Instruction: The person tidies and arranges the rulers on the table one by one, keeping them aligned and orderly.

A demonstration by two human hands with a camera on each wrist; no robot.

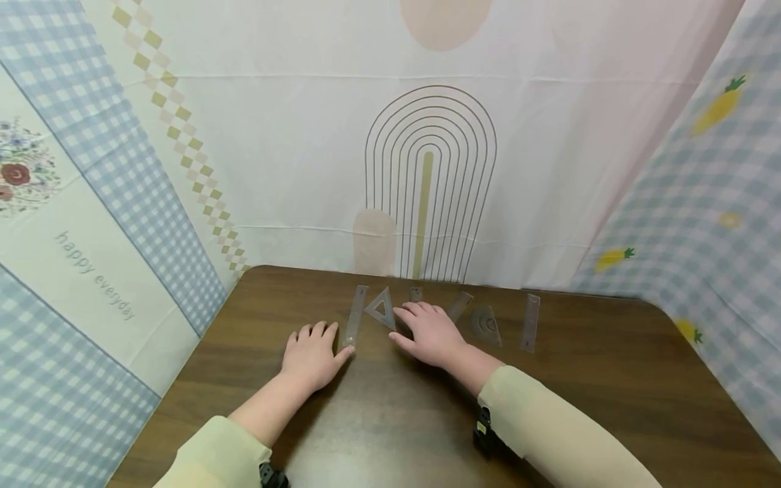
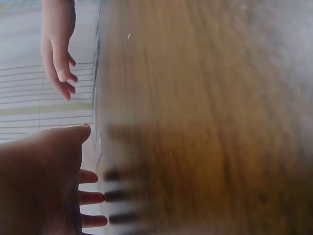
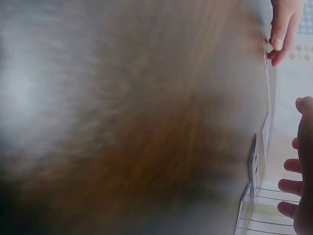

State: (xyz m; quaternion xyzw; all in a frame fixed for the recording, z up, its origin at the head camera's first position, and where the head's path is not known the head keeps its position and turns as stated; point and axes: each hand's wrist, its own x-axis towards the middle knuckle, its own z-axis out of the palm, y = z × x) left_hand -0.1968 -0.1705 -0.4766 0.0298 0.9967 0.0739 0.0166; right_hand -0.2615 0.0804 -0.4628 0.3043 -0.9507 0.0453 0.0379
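Note:
My left hand has its fingers spread over the table, the thumb tip beside the lower end of a clear ruler. Whether the thumb touches it I cannot tell. Right of that ruler lies a clear triangular set square. My right hand hovers palm down with loosely spread fingers, holding nothing, and partly hides a small clear piece and a clear strip. A clear protractor lies to its right, followed by another clear ruler. In the right wrist view, the fingers are above the tabletop.
The brown wooden table has a white patterned cloth hanging behind its back edge. Checked blue cloths hang at the left and right. Dark wrist devices sit at the sleeves.

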